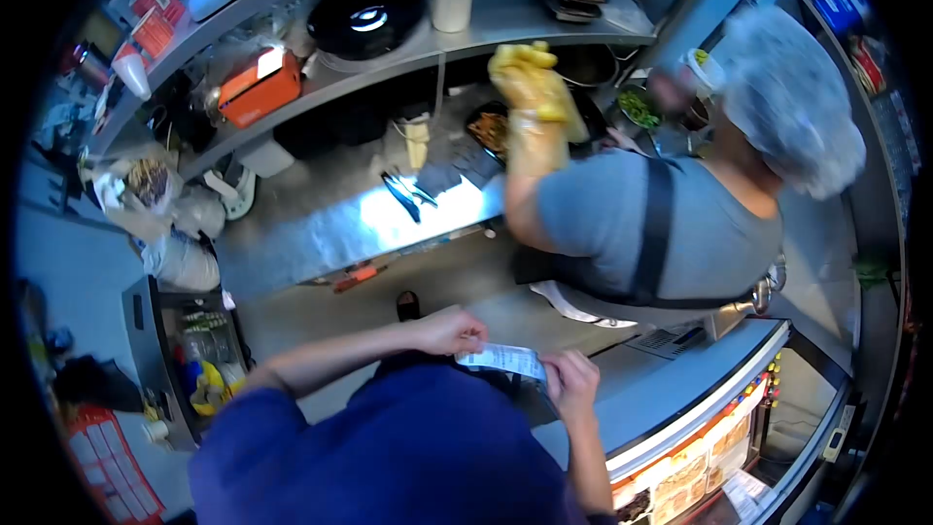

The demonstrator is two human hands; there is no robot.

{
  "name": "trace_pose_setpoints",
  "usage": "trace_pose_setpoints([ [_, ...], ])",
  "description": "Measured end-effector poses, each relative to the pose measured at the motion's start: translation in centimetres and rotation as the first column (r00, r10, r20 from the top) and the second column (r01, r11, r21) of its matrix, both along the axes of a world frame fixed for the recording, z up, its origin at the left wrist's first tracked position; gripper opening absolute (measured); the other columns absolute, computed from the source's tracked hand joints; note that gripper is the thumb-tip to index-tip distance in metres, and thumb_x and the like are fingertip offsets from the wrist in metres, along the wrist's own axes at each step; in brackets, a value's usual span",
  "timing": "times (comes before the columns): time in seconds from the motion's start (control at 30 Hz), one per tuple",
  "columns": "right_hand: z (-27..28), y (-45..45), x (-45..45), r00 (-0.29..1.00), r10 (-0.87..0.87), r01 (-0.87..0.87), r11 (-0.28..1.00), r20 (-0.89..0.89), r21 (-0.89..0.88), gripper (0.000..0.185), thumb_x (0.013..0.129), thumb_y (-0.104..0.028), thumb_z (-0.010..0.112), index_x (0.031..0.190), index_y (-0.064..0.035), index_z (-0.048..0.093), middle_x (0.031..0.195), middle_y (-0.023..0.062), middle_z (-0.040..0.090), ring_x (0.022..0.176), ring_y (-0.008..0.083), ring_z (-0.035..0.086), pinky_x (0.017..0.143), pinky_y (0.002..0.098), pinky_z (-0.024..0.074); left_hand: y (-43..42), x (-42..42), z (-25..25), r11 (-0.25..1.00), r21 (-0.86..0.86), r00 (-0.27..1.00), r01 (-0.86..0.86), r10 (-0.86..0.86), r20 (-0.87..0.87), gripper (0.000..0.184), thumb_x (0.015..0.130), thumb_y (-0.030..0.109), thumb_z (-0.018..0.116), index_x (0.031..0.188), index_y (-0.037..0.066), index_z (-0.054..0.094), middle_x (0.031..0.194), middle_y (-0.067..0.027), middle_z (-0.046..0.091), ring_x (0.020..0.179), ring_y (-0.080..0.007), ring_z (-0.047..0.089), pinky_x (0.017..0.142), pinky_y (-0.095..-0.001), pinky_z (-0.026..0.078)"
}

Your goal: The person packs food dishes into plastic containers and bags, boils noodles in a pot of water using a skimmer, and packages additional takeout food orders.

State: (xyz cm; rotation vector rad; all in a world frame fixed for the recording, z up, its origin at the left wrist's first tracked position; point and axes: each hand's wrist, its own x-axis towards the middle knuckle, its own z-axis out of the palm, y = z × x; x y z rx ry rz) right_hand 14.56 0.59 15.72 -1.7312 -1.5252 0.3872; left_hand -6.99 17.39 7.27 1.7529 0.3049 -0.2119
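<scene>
A printed paper slip [507,360], like a receipt or label, is stretched between my two hands in front of my dark blue shirt. My left hand [449,332] pinches its left end, fingers closed. At the other end, my right hand [571,379] grips the slip between thumb and fingers. The print is too small to read. Beyond my hands, a pair of dark tongs [408,196] lies on the steel counter [321,248].
A co-worker in a hair net [792,102] stands close at the right, wearing a yellow glove [533,83]. A bowl of chopped greens [638,107] is beside them. A lit display case [690,467] is at lower right, an open drawer [209,369] at left. Shelves hang over the counter.
</scene>
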Motion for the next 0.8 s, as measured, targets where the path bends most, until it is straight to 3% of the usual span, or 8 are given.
trace_pose_setpoints([
  [0.07,-0.9,8.3,-5.0,0.959,0.282,-0.283,0.949,-0.026,-0.136,0.005,0.078,0.001,0.067,0.082,-0.0014,0.068,0.076,0.0138,0.063,0.071,0.0318,0.062,0.064,0.0384,0.0497,4.8,-6.7,0.0,0.999,0.007,0.99,0.051,-0.05,-0.132,0.026,0.088,0.017,0.07,0.11,0.003,0.065,0.098,-0.0119,0.071,0.084,-0.0216,0.068,0.078,-0.0332,0.052],
  [0.13,-0.8,15.8,-9.7,0.875,0.482,-0.484,0.87,-0.048,-0.096,0.007,0.08,-0.005,0.067,0.086,-0.0016,0.066,0.077,0.0153,0.062,0.074,0.0343,0.061,0.066,0.041,0.0491,6.3,-10.2,-0.7,0.969,-0.075,0.967,-0.234,0.24,0.087,0.033,0.089,0.019,0.071,0.117,0.003,0.062,0.105,-0.0113,0.07,0.082,-0.0188,0.068,0.077,-0.0331,0.052],
  [0.23,-2.2,24.4,-14.2,0.824,0.567,-0.566,0.824,-0.003,-0.028,0.013,0.082,-0.01,0.068,0.091,-0.0012,0.067,0.079,0.0155,0.063,0.073,0.0338,0.062,0.066,0.0416,0.0505,9.7,-14.3,-2.2,0.778,-0.564,0.938,-0.276,0.346,0.017,0.039,0.095,0.019,0.063,0.128,0.0,0.056,0.11,-0.0143,0.068,0.089,-0.0208,0.069,0.081,-0.0341,0.055],
  [0.27,-2.8,26.5,-15.5,0.877,0.473,-0.478,0.876,-0.083,-0.06,0.018,0.086,-0.014,0.069,0.098,-0.0008,0.069,0.083,0.0146,0.068,0.075,0.0285,0.066,0.067,0.0379,0.0528,10.7,-16.4,-2.6,0.48,-0.779,0.892,-0.404,0.396,-0.219,0.039,0.097,0.018,0.059,0.131,-0.001,0.053,0.111,-0.0159,0.068,0.093,-0.023,0.069,0.084,-0.035,0.056],
  [0.4,-15.1,32.5,-10.6,0.984,-0.028,-0.011,0.976,-0.174,-0.218,0.018,0.091,-0.011,0.063,0.102,0.0003,0.07,0.085,0.0129,0.072,0.077,0.0193,0.069,0.069,0.0314,0.0537,13.1,-23.4,-4.6,0.128,-0.788,0.589,-0.602,0.737,-0.331,0.047,0.097,0.006,0.048,0.142,-0.003,0.041,0.115,-0.0217,0.065,0.097,-0.03,0.068,0.089,-0.0417,0.057],
  [0.5,-26.4,35.0,-1.6,0.616,-0.663,0.401,0.728,-0.425,-0.556,0.009,0.091,-0.011,0.064,0.095,-0.004,0.066,0.081,0.0075,0.067,0.067,0.0187,0.065,0.057,0.0305,0.0524,13.3,-27.4,-5.4,-0.088,-0.753,0.368,-0.652,0.832,-0.416,0.053,0.094,0.003,0.049,0.145,-0.001,0.037,0.109,-0.0214,0.065,0.096,-0.0321,0.068,0.089,-0.0471,0.057],
  [0.63,-32.2,39.4,6.7,0.247,-0.682,0.428,0.714,-0.688,-0.555,0.01,0.089,-0.01,0.067,0.088,-0.0026,0.06,0.08,0.0094,0.063,0.058,0.0197,0.061,0.053,0.0296,0.055,13.2,-29.0,-4.5,-0.282,-0.706,0.142,-0.649,0.868,-0.476,0.055,0.094,0.001,0.048,0.147,0.001,0.034,0.111,-0.0238,0.063,0.097,-0.0349,0.067,0.09,-0.05,0.056],
  [0.8,-32.1,41.7,8.4,0.149,-0.649,0.443,0.718,-0.746,-0.536,0.011,0.088,0.001,0.061,0.095,0.0035,0.053,0.086,0.0143,0.06,0.065,0.0284,0.067,0.068,0.0394,0.064,15.2,-25.6,-2.1,-0.292,-0.588,0.051,-0.754,0.867,-0.496,0.053,0.094,0.002,0.047,0.145,0.001,0.035,0.112,-0.0247,0.063,0.098,-0.0356,0.067,0.091,-0.0506,0.056],
])
